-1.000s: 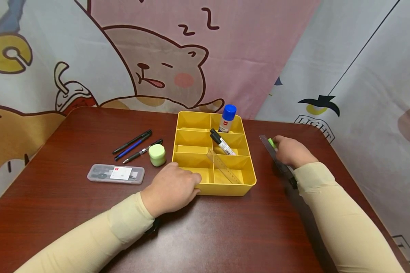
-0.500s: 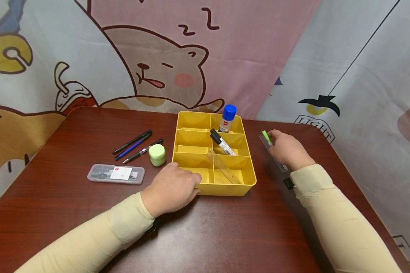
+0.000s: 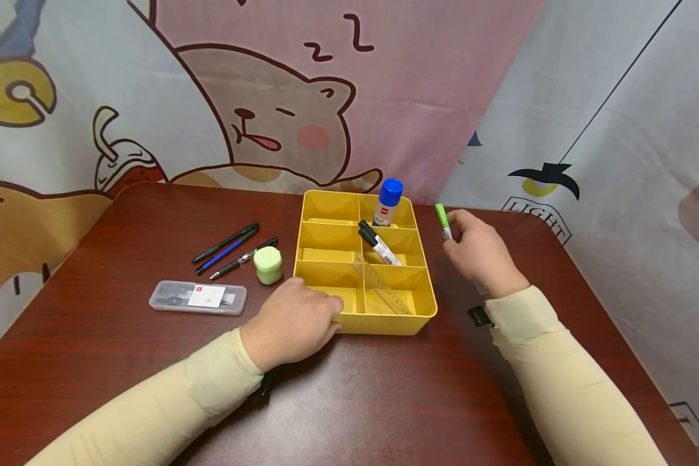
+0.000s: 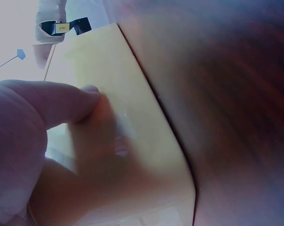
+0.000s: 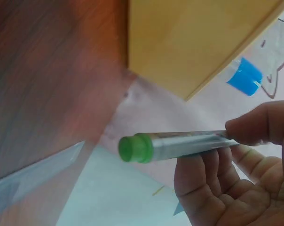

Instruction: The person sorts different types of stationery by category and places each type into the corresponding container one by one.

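My left hand (image 3: pixel 294 317) grips the near left corner of a yellow compartment organizer (image 3: pixel 384 323), its thumb (image 4: pixel 62 103) on the front wall in the left wrist view. To the organizer's right, my right hand (image 3: pixel 480 252) pinches a slim green-and-white pen (image 3: pixel 443 220) above the table; the right wrist view shows its green end and pale barrel. In the organizer stand a blue-capped glue bottle (image 3: pixel 388 202), black-capped markers (image 3: pixel 380 244) and a clear ruler (image 3: pixel 382 285). Another clear flat strip (image 5: pixel 38 174) lies on the table, mostly hidden by my right hand in the head view.
Left of the organizer lie several pens (image 3: pixel 227 251), a light green round jar (image 3: pixel 268 265) and a clear plastic case (image 3: pixel 198 298) with a white label. A printed cloth (image 3: pixel 443 97) hangs behind the wooden table (image 3: pixel 355 401).
My right hand has lifted the green-and-white pen off the flat strip and moved it up and leftward, towards the organizer. The left hand and the organizer stay put.
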Demonstrator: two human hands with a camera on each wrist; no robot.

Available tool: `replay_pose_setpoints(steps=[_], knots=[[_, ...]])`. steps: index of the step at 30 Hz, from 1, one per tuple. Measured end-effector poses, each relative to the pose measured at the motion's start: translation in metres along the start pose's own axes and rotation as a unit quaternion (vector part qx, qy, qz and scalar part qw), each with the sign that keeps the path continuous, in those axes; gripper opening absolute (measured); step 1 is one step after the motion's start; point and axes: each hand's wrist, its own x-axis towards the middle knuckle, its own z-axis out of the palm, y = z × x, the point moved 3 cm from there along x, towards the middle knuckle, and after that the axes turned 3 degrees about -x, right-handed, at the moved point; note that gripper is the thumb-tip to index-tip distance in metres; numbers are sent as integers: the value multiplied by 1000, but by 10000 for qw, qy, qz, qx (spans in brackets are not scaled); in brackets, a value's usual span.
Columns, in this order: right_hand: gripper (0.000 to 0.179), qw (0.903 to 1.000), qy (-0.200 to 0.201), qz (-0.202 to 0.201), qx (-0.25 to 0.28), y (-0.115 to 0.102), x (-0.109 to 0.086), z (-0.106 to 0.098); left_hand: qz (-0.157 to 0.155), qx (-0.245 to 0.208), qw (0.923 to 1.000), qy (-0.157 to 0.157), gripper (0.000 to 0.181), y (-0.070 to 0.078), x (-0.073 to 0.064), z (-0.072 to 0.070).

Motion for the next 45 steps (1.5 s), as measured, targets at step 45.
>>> replay_pose_setpoints(steps=[45], knots=[[36, 9577, 789, -1453, 2355, -68, -21, 19, -62, 39, 9998, -202, 32, 1, 2, 0]])
